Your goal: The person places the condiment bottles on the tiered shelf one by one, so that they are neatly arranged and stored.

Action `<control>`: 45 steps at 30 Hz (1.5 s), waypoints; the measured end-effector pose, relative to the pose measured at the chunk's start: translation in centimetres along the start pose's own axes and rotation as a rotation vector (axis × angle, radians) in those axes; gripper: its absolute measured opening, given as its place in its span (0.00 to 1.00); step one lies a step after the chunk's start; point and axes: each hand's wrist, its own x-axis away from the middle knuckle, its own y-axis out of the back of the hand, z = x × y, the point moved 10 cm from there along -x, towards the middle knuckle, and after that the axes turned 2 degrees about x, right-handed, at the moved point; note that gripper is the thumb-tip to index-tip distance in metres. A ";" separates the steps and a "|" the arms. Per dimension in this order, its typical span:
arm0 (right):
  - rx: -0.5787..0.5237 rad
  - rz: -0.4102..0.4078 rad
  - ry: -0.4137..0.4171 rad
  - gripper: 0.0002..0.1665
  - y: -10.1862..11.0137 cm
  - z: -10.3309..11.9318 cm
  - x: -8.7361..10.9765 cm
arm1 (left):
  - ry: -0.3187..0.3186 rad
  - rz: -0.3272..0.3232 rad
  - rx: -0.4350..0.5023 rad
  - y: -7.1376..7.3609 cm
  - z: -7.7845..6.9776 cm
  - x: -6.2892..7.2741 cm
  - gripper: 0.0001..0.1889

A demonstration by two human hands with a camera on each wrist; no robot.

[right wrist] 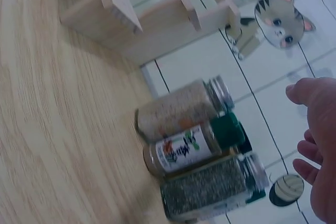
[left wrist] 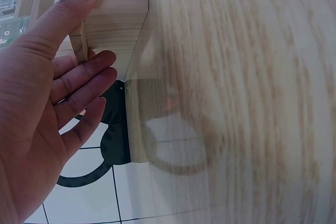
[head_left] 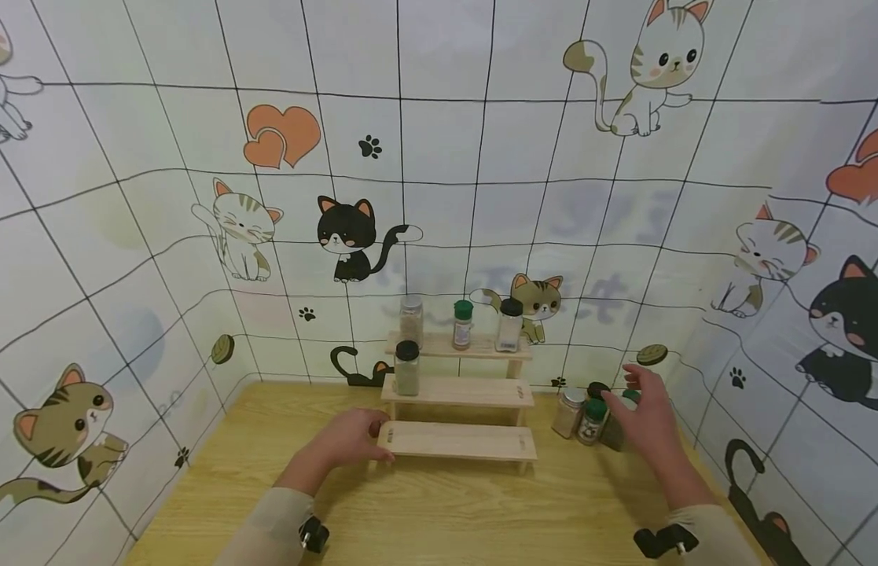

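Note:
My left hand (head_left: 350, 436) grips the left end of the lowest step of a three-tier wooden rack (head_left: 456, 440). In the left wrist view its thumb lies on the board's edge and the fingers (left wrist: 86, 74) bend in at the rack's side panel. My right hand (head_left: 647, 413) hovers over a cluster of spice jars, thumb and fingers apart and nothing between them. That cluster includes a silver-lidded jar of tan granules (right wrist: 176, 111), a green-lidded jar with a white label (right wrist: 186, 150) and a silver-lidded jar of dark green flakes (right wrist: 205, 190). Other lids behind are partly hidden.
On the top tier stand a silver-lidded jar (head_left: 412, 321), a small green-lidded jar (head_left: 463, 326) and a black-lidded jar (head_left: 509, 326). The middle tier carries another black-lidded jar (head_left: 407, 371) at its left. A cat-print covering (head_left: 439, 141) walls in the wooden table (head_left: 439, 511).

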 end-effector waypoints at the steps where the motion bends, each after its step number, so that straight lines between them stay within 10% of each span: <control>1: 0.006 0.002 -0.011 0.38 0.2 -0.6 0.0 | -0.001 -0.001 0.007 0.1 0.0 0.0 0.29; 15: 0.091 0.094 -0.110 0.40 -1.1 -6.4 1.8 | 0.009 0.001 -0.010 0.0 0.1 0.1 0.28; 26: 0.136 0.124 -0.129 0.41 -2.8 -6.8 3.3 | 0.010 0.004 -0.008 0.2 -0.3 0.4 0.28; 45: 0.006 -0.045 -0.112 0.40 -2.3 -7.8 4.5 | 0.010 -0.007 0.009 0.4 -0.4 0.5 0.30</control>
